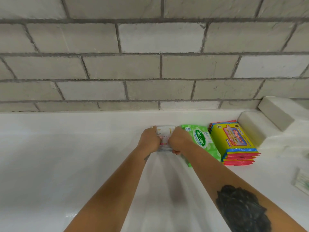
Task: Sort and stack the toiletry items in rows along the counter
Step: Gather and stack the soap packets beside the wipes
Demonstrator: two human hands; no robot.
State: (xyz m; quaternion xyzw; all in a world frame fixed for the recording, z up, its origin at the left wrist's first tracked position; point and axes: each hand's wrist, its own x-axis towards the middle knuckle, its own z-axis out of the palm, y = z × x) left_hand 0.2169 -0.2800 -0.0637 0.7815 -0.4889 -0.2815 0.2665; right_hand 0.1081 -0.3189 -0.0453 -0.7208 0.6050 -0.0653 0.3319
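A wall of grey blocks (150,64) fills the far half of the view, and below it a white counter (58,156) runs from left to right. At the far right a white stepped ledge (260,124) rises from the counter against the wall.

Along the far edge of the counter a row has been started. Furthest right in it is a stack of yellow wipe packs (234,143) with pink and blue edges, several piled flat so that they take one place in the row. Just to the left lies a green wipe pack (202,141), touching or almost touching the yellow stack. Left of that, close to the wall, sits a stack of soap boxes (164,136), white and pink, which is the thing in hand now.

Both arms reach out to it. The left hand (149,138) covers its left side and the right hand (179,141) its right side, fingers curled over the top and edges, so the stack is held between them. The two-sided hold looks meant to square the boxes and press them in beside the green pack. How many boxes lie under the hands cannot be told.

At the near right edge, well apart from the row, a pale packet (302,181) waits, partly cut off.
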